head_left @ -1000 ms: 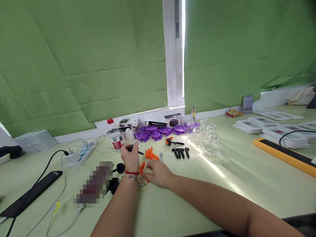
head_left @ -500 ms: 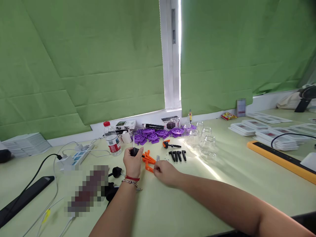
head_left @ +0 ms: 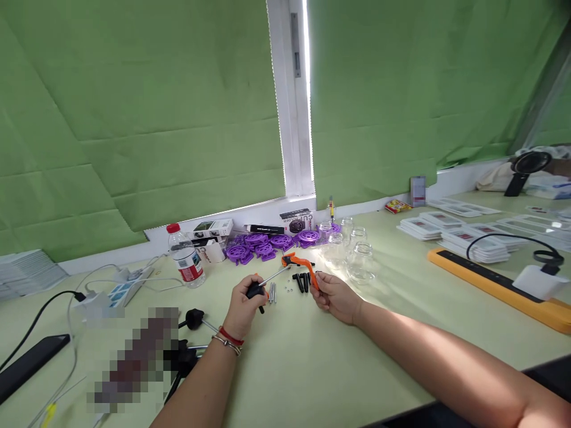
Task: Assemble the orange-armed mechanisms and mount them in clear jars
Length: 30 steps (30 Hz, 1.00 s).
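Note:
My left hand (head_left: 244, 302) is closed round the black handle of a screwdriver (head_left: 274, 275), whose shaft points up and to the right. Pinched between the fingers of my right hand (head_left: 335, 295) is a curved orange part (head_left: 307, 263), raised above the table. Between the hands lie metal rods (head_left: 272, 293), tiny metal pieces (head_left: 289, 289) and short black parts (head_left: 301, 282). More orange pieces are mostly hidden behind my left hand.
Purple parts (head_left: 256, 239) lie at the back near boxes (head_left: 213, 228). A bottle (head_left: 188, 261) stands left, glass jars (head_left: 360, 263) right. Black-handled tools (head_left: 195, 319) lie by my left forearm. An orange bar (head_left: 491, 285) and white stacks (head_left: 473, 241) are farther right.
My right hand has moved right and up from the orange pieces with one curved orange part in it. The screwdriver now tilts to the right. The whole view has shifted slightly.

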Each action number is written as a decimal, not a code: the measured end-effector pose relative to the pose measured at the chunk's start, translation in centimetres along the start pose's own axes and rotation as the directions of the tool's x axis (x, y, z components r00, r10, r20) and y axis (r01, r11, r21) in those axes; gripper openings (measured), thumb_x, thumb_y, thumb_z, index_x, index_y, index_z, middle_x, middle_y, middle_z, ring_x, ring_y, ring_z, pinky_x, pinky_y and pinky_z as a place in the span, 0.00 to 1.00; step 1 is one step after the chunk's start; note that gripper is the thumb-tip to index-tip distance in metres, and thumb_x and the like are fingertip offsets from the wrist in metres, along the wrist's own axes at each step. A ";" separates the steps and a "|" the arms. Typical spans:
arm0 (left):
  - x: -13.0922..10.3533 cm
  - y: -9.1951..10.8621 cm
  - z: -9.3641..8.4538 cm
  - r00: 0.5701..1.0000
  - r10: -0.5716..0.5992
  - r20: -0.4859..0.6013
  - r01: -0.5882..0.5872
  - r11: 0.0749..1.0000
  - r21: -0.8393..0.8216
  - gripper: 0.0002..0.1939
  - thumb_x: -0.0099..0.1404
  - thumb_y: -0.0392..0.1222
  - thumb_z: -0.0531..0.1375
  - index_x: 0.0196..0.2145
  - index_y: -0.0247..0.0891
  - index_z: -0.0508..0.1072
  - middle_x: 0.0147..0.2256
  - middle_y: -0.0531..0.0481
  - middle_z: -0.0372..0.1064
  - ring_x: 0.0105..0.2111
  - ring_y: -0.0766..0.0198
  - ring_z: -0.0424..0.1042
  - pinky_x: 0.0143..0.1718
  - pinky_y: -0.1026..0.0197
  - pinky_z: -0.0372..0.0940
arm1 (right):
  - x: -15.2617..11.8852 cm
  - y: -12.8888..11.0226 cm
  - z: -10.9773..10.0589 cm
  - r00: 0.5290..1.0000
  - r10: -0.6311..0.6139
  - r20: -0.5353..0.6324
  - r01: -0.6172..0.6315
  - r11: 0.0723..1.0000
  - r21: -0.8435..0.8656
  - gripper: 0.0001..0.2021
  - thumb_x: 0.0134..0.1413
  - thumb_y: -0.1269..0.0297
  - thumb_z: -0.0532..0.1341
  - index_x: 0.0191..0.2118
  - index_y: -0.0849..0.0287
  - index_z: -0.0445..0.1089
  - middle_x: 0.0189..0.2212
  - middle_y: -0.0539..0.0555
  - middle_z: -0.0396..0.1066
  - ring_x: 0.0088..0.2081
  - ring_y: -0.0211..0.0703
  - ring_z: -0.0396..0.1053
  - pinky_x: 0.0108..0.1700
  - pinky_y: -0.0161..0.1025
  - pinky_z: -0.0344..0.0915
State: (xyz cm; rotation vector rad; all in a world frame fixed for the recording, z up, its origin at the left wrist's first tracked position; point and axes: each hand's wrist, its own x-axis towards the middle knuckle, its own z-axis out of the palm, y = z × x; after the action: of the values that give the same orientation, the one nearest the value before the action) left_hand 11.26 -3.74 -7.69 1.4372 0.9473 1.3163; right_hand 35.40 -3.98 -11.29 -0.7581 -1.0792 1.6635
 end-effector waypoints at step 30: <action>-1.8 1.5 2.6 0.917 -0.060 0.393 0.022 0.995 0.102 0.15 0.50 0.39 0.67 0.34 0.38 0.67 0.38 0.49 0.67 0.34 0.63 0.67 0.38 0.59 0.62 | -1.5 -0.9 1.9 0.977 0.086 0.196 -0.009 0.932 -0.362 0.16 0.50 0.50 0.62 0.29 0.60 0.63 0.19 0.46 0.63 0.18 0.30 0.52 0.21 0.31 0.46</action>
State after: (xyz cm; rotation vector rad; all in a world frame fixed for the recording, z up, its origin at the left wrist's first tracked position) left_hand 13.58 -6.25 -6.72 1.6690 0.7701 0.9069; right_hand 34.65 -5.83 -9.70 -0.8591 -1.5552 1.6319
